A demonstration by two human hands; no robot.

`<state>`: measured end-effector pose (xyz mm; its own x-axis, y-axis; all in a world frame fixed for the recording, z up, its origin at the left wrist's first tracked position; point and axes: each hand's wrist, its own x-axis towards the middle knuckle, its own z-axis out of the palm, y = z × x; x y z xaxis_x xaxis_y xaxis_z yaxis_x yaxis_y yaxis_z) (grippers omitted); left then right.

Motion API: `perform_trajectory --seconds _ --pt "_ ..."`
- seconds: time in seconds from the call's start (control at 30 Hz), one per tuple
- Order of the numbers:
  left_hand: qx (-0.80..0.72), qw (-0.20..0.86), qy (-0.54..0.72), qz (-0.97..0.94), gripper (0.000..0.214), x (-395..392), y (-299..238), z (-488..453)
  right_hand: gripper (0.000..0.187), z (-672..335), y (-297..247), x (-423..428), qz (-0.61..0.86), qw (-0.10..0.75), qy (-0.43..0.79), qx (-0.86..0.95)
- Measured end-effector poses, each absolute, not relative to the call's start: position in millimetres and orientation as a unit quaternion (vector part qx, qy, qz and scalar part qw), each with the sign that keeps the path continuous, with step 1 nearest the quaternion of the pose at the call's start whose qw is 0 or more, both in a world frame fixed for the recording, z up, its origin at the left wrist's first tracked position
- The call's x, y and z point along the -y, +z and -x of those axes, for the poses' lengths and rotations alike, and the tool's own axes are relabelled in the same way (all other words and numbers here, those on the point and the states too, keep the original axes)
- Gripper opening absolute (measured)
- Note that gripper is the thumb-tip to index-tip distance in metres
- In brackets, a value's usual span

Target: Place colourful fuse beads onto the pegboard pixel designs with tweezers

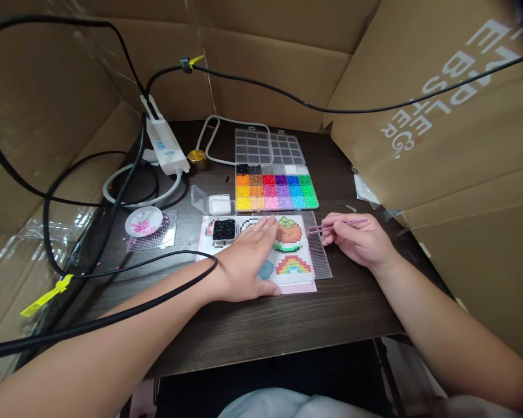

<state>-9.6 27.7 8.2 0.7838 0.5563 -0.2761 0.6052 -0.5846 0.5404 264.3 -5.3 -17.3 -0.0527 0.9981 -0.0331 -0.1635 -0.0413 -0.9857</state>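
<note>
My left hand [247, 261] lies flat and open on a white pattern sheet [297, 277] with pixel pictures: an orange fruit [289, 232] and a rainbow [293, 265]. A clear pegboard [319, 255] lies under the sheet's right side. My right hand [361, 239] is closed on thin tweezers [326, 227], whose tips point left at the fruit picture's right edge. A small open box of black beads [224, 229] sits just left of my left fingers.
A sorted tray of coloured beads [275, 188] with its clear lid [268, 146] open stands behind the sheet. A white dish with pink beads [143, 221] rests on another pegboard at left. Black cables [126, 270] cross the dark table [287, 325]. Cardboard walls [453, 116] surround it.
</note>
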Motion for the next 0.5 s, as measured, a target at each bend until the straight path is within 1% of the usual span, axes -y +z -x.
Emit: perform_trajectory --seconds 0.1,0.2,0.33,0.5 --pt "-0.324 0.313 -0.034 -0.892 0.119 -28 9 9 0.019 -267 -20 7 0.427 0.514 0.554 0.497" --pt "-0.326 0.311 -0.042 -0.892 0.118 -28 10 9 0.015 -268 -24 8 0.437 0.5 0.522 0.535" --pt "-0.323 0.315 -0.028 -0.892 0.119 -27 8 10 0.018 -268 -28 10 0.474 0.472 0.477 0.571" --pt "-0.324 0.316 -0.024 -0.892 0.119 -26 7 10 0.02 -268 -28 11 0.492 0.457 0.473 0.57"
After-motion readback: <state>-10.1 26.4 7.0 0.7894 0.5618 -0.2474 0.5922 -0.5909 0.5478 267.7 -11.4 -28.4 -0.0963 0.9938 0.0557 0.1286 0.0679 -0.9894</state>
